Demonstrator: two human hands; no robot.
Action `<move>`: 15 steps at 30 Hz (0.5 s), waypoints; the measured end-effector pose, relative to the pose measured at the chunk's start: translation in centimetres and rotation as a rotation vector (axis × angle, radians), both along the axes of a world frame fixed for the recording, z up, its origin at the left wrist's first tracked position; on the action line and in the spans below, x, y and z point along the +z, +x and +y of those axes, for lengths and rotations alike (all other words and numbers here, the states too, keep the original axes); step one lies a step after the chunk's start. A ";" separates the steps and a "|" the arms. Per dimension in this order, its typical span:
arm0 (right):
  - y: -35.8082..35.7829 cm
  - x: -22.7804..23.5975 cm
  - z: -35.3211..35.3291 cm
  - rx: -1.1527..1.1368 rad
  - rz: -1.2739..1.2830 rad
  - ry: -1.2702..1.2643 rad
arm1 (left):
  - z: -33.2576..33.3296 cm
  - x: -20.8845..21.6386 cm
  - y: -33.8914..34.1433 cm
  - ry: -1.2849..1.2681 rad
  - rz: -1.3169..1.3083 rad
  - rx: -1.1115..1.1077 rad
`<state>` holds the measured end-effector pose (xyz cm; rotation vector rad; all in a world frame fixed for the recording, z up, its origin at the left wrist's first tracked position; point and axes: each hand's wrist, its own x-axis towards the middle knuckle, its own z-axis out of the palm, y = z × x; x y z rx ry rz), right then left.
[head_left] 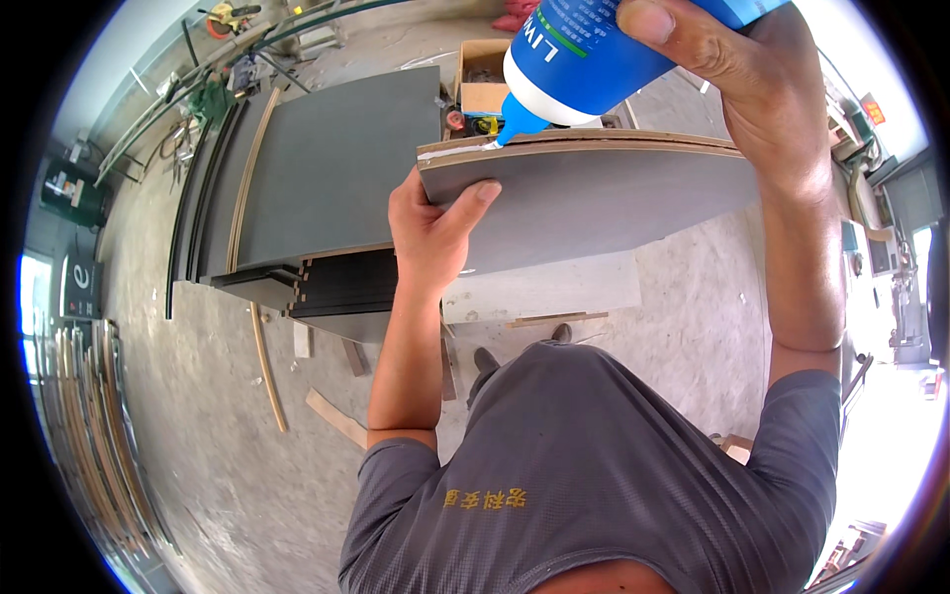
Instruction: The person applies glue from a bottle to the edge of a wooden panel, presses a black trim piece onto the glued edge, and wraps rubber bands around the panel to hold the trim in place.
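Up at the top of the view, the blue bottle (589,59) sits in the right hand (732,69), neck tipped down and to the left; the thumb lies across its near side, the other fingers mostly hidden behind; its blue nozzle (521,120) comes down to the upper edge of a grey board (594,203), right where a white bead (445,153) runs out toward the left end; and below that end, the left hand (433,233) has the board pinched, thumb flat on the near face, fingers mostly out of sight behind; so the nozzle is above the left hand, near the thumb but apart from it, while the board stretches off to the right; beyond, a cardboard box (485,98) stands behind the edge, and large grey panels (341,168) lie stacked to the left, above the concrete floor (223,396).
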<state>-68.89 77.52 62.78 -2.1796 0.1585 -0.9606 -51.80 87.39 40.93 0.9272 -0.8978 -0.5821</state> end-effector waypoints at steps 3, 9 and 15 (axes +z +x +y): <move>0.5 0.8 1.8 -0.072 0.043 0.075 | 0.3 0.1 -0.1 0.008 0.013 0.010; -0.2 -0.1 -0.1 0.092 -0.029 0.157 | 1.0 0.1 -0.5 0.008 0.011 0.016; -2.1 -3.0 0.2 0.013 -0.165 0.096 | 2.4 -0.8 -0.9 0.000 -0.059 0.004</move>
